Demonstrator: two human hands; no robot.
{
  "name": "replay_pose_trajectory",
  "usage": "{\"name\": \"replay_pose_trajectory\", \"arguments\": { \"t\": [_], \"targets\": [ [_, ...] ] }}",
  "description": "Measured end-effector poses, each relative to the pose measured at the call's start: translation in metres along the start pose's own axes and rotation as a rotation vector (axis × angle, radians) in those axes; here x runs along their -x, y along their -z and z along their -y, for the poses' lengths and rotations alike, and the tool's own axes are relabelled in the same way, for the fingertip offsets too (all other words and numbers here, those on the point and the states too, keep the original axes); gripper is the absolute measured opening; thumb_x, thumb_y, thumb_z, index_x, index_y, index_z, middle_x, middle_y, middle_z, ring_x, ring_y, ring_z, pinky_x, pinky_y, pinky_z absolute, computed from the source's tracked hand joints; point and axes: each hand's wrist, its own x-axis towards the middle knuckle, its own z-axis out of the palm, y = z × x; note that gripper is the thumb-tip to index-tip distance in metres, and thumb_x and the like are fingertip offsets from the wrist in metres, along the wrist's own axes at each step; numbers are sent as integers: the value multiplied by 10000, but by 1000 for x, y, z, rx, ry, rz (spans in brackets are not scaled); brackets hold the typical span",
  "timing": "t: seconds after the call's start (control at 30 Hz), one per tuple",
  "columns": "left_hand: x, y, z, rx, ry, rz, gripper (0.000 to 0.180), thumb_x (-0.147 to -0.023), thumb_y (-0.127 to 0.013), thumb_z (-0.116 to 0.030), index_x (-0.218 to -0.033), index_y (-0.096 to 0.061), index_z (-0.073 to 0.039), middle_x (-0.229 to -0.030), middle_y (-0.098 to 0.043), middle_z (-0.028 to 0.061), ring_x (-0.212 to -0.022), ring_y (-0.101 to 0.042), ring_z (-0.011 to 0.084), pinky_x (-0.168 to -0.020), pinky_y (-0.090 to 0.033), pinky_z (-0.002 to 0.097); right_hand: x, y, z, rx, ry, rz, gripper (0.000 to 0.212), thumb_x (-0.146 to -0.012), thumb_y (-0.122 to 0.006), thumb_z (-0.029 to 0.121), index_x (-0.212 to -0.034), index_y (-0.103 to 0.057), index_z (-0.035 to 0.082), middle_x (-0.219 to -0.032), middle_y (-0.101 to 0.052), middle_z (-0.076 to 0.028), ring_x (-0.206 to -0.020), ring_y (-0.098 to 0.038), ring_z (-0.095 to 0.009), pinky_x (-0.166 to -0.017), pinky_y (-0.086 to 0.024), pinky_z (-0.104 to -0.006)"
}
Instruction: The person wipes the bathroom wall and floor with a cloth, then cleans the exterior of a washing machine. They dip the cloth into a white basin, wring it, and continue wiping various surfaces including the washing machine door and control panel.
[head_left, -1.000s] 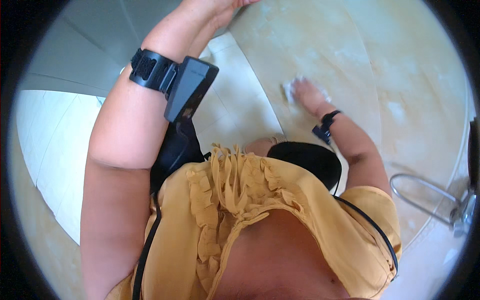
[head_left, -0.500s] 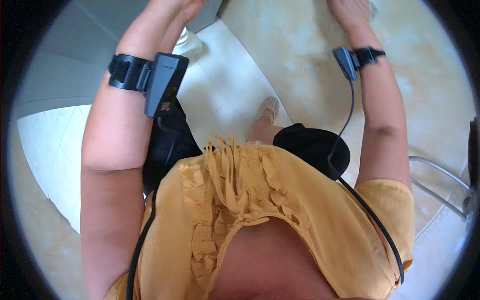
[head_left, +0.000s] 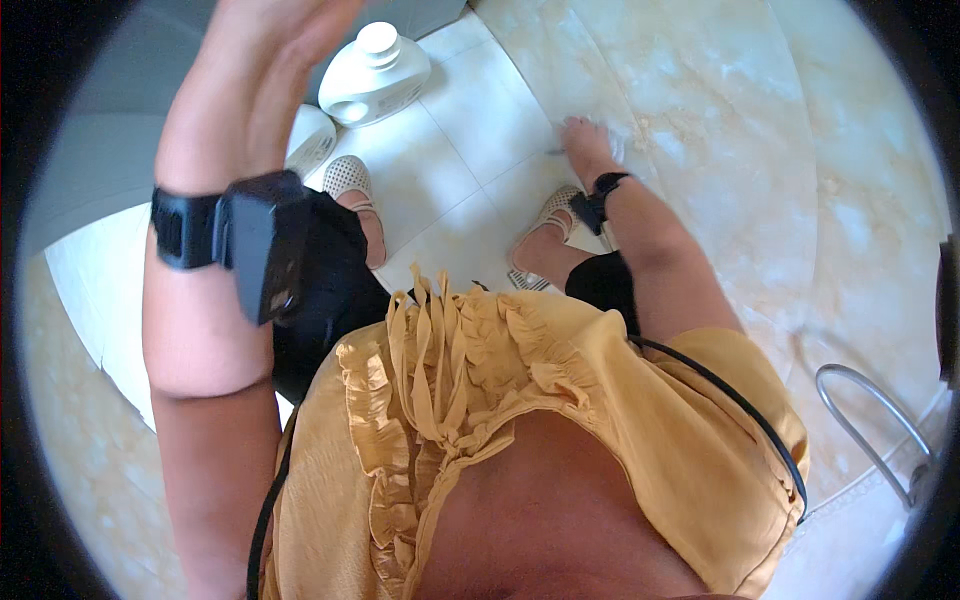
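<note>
My left hand reaches up to the top edge, beside the grey panel. Its fingers are cut off by the frame, so their pose stays hidden. My right hand is low by the marbled tiles, just above my right shoe. Its fingers look curled, and something pale and see-through shows against its far side, blurred. A white jug with a round white cap stands on the floor between the hands, nearer the left one, touched by neither as far as I see.
Another white container shows partly behind my left forearm. A grey panel rises at the left. Marbled tiles fill the right, where a bent metal tube sticks out. White tiles lie underfoot. Black cables run along both arms.
My right hand has come down and inward from the top edge. My left arm has shifted left in the view. The jug and both shoes now show more fully.
</note>
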Motion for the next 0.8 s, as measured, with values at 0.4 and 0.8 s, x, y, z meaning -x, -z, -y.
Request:
{"name": "replay_pose_trajectory", "arguments": {
  "t": [0.4,0.8],
  "targets": [
    [5,-24,-29,-32,195,398,376,-1089,-462,-279,-1296,-591,7,-1251,-658,137,-1125,-634,223,-988,-494,332,-37,-121,55,-726,-942,226,628,-905,-591,435,-1351,-585,-6,-1489,-484,-201,-1412,-430,-385,-1110,-410,-513],
    [11,-50,-38,-115,253,205,420,-1091,-433,-326,-1284,-580,17,-1199,-661,148,-1081,-633,225,-947,-493,323,-117,40,118,-1141,-235,-629,613,-838,-599,43,-1446,-537,94,-1493,-476,-244,-1395,-417,-396,-1183,-325,-451]
  ]
}}
